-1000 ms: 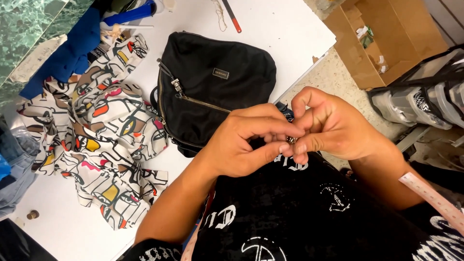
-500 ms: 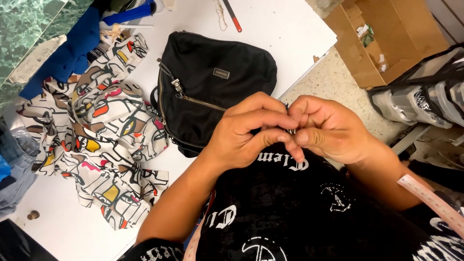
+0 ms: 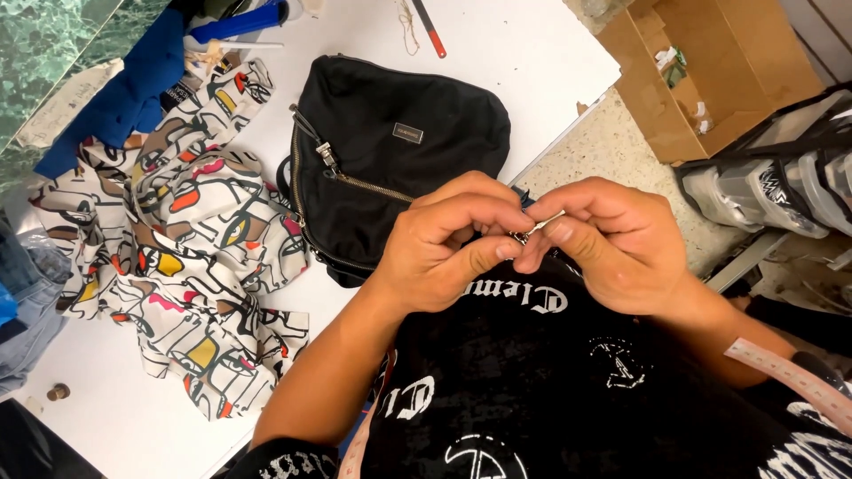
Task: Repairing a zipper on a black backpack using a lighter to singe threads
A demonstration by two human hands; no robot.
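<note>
A person's two hands meet over the edge of a white worktop (image 3: 497, 53), pinching a small metal piece (image 3: 540, 225), slim and silvery, possibly a zipper pull or needle; it is too small to tell which. The left hand (image 3: 448, 239) is curled closed, its thumb and forefinger pressed together at the near end of the piece. The right hand (image 3: 612, 239) is likewise closed, fingertips (image 3: 557, 232) clamped on the other end, so both hands grip the same item, knuckles nearly touching.

By the look of it, the work in hand is a fine fitting or threading step at the corner of the black zippered bag (image 3: 399, 151), which lies flat on the worktop just beyond the hands, its brass-toned zipper (image 3: 355, 182) running diagonally across the front with a small dark label patch above. The metal piece sits at the bag's near edge, held slightly above the person's black printed shirt (image 3: 532, 381). Any further move here would seem to call for steady fingertip control rather than force.

A crumpled patterned fabric (image 3: 169, 248) with abstract faces in orange, pink and yellow lies left of the bag. A measuring tape (image 3: 790, 377) drapes over the right forearm. A cardboard box (image 3: 701, 71) stands on the floor beyond the worktop's corner.
</note>
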